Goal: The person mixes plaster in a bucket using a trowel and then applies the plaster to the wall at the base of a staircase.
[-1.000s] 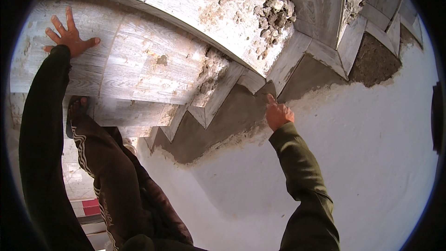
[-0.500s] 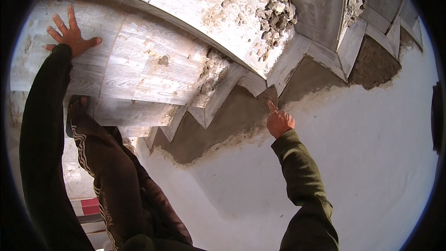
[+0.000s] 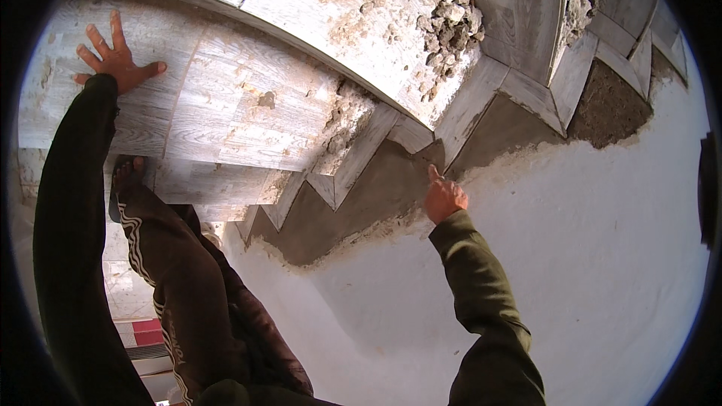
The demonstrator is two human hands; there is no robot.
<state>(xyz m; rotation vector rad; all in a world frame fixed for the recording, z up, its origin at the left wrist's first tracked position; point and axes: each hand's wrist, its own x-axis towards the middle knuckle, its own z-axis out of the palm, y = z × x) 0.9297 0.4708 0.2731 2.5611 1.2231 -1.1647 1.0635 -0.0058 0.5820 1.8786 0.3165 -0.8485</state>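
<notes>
Fingers spread, my left hand [image 3: 113, 60] lies flat on a wood-look tiled step [image 3: 218, 98] at the upper left. My right hand [image 3: 447, 194] grips what looks like a small trowel [image 3: 427, 155], index finger stretched along its dark blade and the other fingers curled; its handle is hidden. The blade rests against wet-looking grey mortar [image 3: 383, 184] in the zigzag band below the stepped tile skirting [image 3: 470, 116], near a notch in the tile edge.
Broken rubble [image 3: 451, 22] and grit lie on the upper step. A rougher brown patch [image 3: 605, 105] sits in the band at right. The white wall [image 3: 564, 271] fills the lower right. My foot [image 3: 128, 177] is on a lower step beside my left arm.
My right hand with the blade first moved slightly up and right, then down and back left along the mortar. My left hand stays in place.
</notes>
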